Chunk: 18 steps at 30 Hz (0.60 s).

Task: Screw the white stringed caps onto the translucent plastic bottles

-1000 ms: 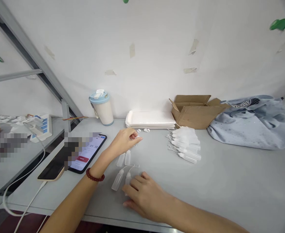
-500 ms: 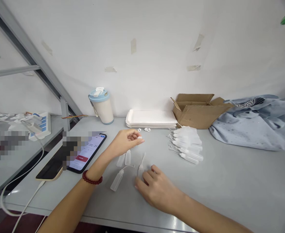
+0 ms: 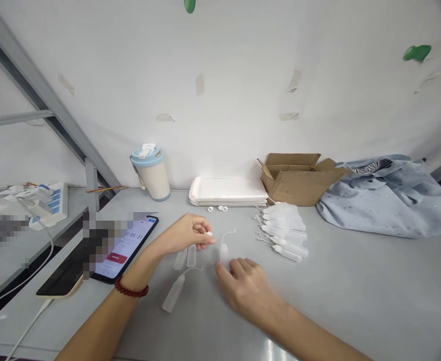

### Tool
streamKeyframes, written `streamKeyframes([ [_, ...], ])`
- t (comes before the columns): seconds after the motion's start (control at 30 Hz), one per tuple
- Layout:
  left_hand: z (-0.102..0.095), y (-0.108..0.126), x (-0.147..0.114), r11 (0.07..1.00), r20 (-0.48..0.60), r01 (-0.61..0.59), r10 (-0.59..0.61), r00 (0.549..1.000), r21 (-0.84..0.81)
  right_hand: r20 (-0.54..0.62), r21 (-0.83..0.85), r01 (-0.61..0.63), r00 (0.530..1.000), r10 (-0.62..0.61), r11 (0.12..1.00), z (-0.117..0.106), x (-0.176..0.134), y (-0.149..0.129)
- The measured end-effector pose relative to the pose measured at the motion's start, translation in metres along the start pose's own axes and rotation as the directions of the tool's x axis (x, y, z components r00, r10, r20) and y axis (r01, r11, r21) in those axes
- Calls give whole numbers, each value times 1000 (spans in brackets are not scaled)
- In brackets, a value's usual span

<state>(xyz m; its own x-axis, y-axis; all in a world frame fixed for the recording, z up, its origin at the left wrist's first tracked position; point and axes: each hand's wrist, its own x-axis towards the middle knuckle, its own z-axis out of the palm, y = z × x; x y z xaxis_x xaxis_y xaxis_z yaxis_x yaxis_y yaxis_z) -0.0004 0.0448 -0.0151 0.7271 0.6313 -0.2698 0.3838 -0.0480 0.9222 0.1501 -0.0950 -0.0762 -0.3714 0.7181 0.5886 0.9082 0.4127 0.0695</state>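
Note:
My left hand (image 3: 186, 233) pinches a small white cap (image 3: 208, 233) between thumb and fingertips above the table. Close by on its right, my right hand (image 3: 246, 286) grips the lower part of a translucent squeeze bottle (image 3: 224, 252), which stands upright with its thin bent spout at the top. Cap and bottle are apart. Another squeeze bottle (image 3: 173, 295) with a bent spout lies below my left wrist. Two more bottles, one of them the nearer bottle (image 3: 191, 256), are partly hidden beneath my left hand.
A pile of spouted bottles (image 3: 284, 230) lies to the right. Small white caps (image 3: 222, 208) rest before a stack of white envelopes (image 3: 228, 190). Behind are a tumbler (image 3: 155, 175), a cardboard box (image 3: 303, 185) and a grey-blue cloth bag (image 3: 386, 200). Phones (image 3: 125, 250) lie left.
My right hand has raised the bottle from the table to upright. My left hand, still pinching the cap, is now closer to it. The view has shifted slightly.

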Motion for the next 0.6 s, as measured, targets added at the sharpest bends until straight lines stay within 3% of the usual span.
streamKeyframes([
  [0.07,0,-1,1,1000,12,-9,9,1000,-22,-81,37,-4,997,7,999,-5,3,4],
  [0.17,3,1,1,995,69,-35,41,997,-98,-94,196,-10,995,29,981,-15,8,8],
  [0.27,6,4,-1,975,104,-88,111,988,-206,-27,508,-65,995,91,859,-25,11,9],
  [0.37,7,5,-4,961,139,-132,169,976,-242,105,787,-204,974,200,582,-32,13,8],
  [0.43,6,6,-6,960,160,-154,195,968,-236,223,877,-308,940,256,368,-34,14,8],
  [0.53,5,8,-7,960,168,-184,220,961,-210,393,912,-411,863,317,-11,-33,15,12],
  [0.6,7,10,-8,961,156,-201,232,960,-190,486,869,-406,810,329,-283,-31,17,16],
])
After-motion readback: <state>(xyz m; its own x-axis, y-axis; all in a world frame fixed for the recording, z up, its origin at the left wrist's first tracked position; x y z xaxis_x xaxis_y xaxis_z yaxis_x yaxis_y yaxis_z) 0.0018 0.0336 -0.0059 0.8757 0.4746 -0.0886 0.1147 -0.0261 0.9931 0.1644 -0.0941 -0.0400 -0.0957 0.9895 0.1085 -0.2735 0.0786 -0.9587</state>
